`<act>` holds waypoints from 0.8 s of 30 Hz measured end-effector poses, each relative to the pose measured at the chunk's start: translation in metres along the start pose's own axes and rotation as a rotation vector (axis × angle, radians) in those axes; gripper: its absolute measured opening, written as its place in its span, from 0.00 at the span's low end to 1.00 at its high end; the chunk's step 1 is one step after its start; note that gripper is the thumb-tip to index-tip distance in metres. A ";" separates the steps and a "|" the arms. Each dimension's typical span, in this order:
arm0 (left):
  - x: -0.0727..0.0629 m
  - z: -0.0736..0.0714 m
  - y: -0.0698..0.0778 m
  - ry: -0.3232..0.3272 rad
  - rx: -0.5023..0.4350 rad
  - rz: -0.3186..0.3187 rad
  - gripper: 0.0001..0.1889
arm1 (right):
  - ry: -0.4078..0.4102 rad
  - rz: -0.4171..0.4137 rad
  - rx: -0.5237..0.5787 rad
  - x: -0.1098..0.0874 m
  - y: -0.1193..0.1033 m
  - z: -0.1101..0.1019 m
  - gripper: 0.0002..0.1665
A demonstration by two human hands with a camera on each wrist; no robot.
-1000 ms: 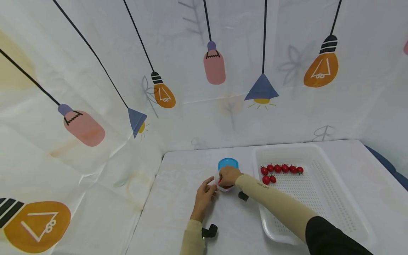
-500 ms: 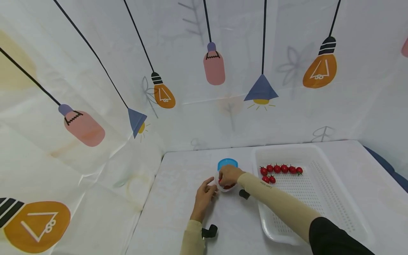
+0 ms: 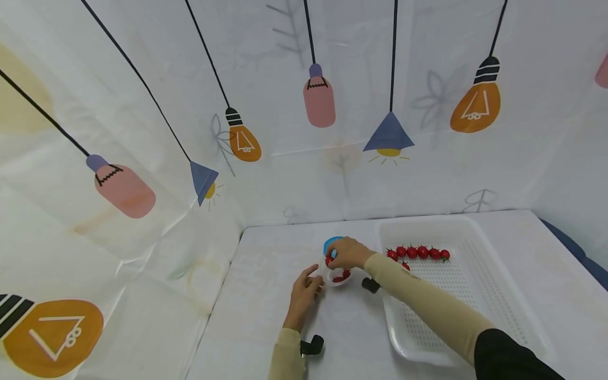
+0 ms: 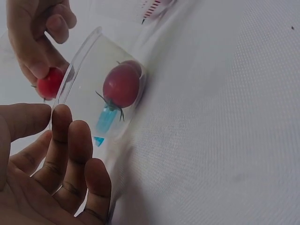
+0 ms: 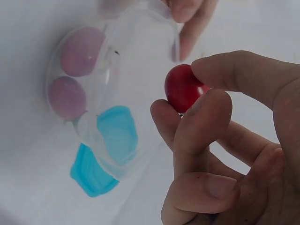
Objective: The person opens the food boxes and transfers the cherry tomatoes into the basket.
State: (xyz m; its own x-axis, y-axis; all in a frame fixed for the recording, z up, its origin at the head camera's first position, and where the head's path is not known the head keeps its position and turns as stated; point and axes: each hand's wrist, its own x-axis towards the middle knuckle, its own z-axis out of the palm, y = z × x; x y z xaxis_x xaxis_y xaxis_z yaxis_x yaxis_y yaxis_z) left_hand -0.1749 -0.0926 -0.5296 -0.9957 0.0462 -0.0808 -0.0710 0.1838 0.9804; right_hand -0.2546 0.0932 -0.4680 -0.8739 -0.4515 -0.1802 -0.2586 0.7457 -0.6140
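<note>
A clear round plastic container [image 3: 335,284] stands on the white table with red cherry tomatoes inside; two show through its wall in the right wrist view. My right hand [image 3: 349,252] pinches a cherry tomato [image 5: 182,89] between thumb and fingertips, held over the rim. On the container's near left side, my left hand [image 3: 304,293] touches the rim with its thumb and fingertips, its other fingers relaxed [image 4: 80,140]. Behind the container lies a blue lid [image 3: 329,244], partly covered by the right hand.
A white perforated tray [image 3: 456,311] sits to the right under my right forearm. Along its back left lie several cherry tomatoes [image 3: 423,252]. A white cloth printed with lamps hangs behind and to the left of the table.
My right hand has risen and moved slightly back out of the container, and the pinched tomato now shows. Tomatoes inside have come into view. The left hand keeps its place.
</note>
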 end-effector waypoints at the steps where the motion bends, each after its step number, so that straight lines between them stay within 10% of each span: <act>1: 0.000 0.000 0.000 -0.003 0.000 0.000 0.24 | -0.003 -0.005 0.032 -0.001 -0.001 -0.002 0.15; 10: 0.011 0.000 -0.028 0.033 0.011 -0.017 0.23 | 0.016 -0.030 0.101 -0.023 -0.002 -0.023 0.19; 24: 0.012 0.002 -0.030 0.043 0.038 -0.035 0.23 | 0.107 -0.068 -0.001 -0.046 0.009 -0.050 0.23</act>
State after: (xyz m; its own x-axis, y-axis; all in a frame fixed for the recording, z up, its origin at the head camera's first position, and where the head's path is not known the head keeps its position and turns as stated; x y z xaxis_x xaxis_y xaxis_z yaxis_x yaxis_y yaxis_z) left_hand -0.1844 -0.0957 -0.5602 -0.9944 -0.0030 -0.1061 -0.1041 0.2213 0.9696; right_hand -0.2376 0.1448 -0.4265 -0.8934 -0.4460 -0.0550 -0.3189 0.7156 -0.6215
